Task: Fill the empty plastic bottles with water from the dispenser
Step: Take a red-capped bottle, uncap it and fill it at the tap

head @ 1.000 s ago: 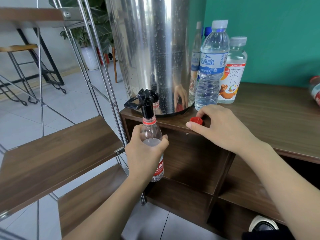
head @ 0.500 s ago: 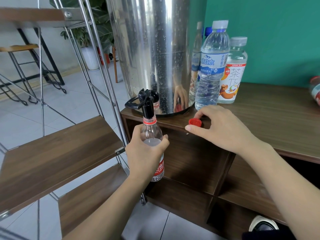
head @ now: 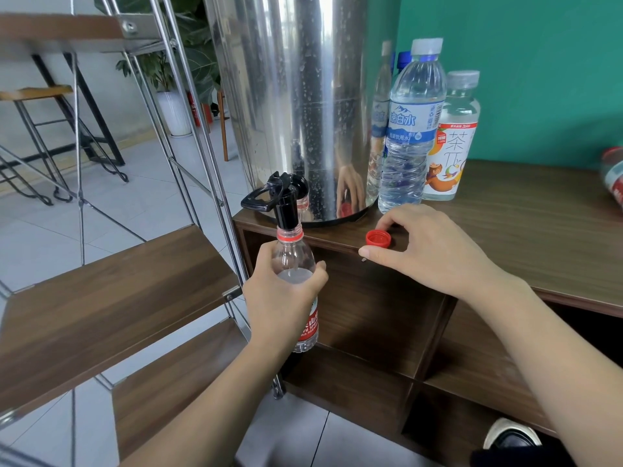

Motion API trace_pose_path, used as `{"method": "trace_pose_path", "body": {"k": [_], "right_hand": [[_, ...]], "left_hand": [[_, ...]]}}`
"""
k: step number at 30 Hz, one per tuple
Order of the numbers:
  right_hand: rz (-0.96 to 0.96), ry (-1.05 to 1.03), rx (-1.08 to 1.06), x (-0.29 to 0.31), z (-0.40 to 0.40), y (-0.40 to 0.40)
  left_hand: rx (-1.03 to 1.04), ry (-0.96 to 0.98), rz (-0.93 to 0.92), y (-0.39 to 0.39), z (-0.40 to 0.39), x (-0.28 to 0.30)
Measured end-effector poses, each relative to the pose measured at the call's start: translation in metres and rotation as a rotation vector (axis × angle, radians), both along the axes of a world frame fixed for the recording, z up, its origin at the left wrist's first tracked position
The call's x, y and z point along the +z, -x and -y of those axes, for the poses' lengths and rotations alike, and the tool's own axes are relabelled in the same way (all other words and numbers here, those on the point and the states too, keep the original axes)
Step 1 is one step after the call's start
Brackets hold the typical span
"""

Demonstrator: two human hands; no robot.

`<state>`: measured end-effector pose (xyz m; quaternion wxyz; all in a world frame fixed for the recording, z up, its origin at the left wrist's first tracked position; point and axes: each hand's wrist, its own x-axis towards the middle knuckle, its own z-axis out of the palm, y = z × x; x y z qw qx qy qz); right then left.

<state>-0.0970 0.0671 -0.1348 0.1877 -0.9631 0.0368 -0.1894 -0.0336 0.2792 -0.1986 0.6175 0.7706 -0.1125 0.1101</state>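
My left hand (head: 283, 298) grips a clear plastic bottle (head: 292, 254) with a red neck ring and red label, its mouth held up around the black tap (head: 283, 200) of the steel dispenser (head: 296, 96). Water stands up to the bottle's shoulder. The bottle's red cap (head: 378, 238) lies open side up on the wooden counter (head: 539, 230). My right hand (head: 428, 251) rests on the counter around the cap. Its forefinger is just behind the cap and its thumb lies in front, a little apart from it.
Two capped water bottles (head: 409, 136) and a tea bottle (head: 453, 139) stand right of the dispenser. Another bottle (head: 615, 176) lies at the right edge. A metal-framed shelf with wooden boards (head: 111, 288) stands close on the left. Open cubbies sit under the counter.
My right thumb has drawn away from the red cap, leaving it more exposed on the counter. The left hand and bottle have stayed at the tap.
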Motion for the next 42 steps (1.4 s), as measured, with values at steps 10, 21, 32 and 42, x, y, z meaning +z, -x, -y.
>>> {"method": "trace_pose_path", "body": {"k": [10, 21, 32, 42], "right_hand": [[-0.005, 0.009, -0.003, 0.0005, -0.0014, 0.0008], [-0.007, 0.012, -0.007, 0.0008, -0.0016, 0.0008], [-0.017, 0.016, -0.012, 0.0015, -0.0027, 0.0013], [-0.017, 0.028, -0.014, 0.0026, -0.0034, 0.0025]], "left_hand": [[-0.010, 0.001, 0.017, -0.0005, 0.0004, -0.0014], [-0.006, -0.011, 0.018, -0.0005, 0.0004, -0.0009], [-0.006, 0.002, 0.020, 0.0000, -0.0001, -0.0009], [-0.007, -0.008, 0.029, -0.0004, -0.0001, -0.0009]]}}
